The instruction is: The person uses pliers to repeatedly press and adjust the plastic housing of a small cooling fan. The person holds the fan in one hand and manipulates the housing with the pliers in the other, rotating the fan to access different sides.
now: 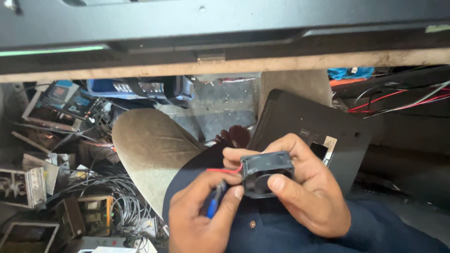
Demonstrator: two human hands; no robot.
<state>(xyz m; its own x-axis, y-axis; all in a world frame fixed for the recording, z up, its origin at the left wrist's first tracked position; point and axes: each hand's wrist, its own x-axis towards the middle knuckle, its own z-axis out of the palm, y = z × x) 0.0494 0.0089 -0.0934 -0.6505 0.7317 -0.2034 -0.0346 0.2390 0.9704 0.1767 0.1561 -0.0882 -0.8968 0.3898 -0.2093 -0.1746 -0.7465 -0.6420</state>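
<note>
A bare grey concrete floor [218, 105], dusty and speckled with debris, shows at upper centre of the frame. At the left, the floor carries a dense heap of scrap electronics: an open silver metal chassis [21, 186] at the left edge, tangled grey and black cables [119, 206] at lower left, and small boxed circuit units [93, 212] beside them. A blue plastic device with black straps [140, 88] lies at upper left. Loose red and black wires [398, 99] lie at upper right.
</note>
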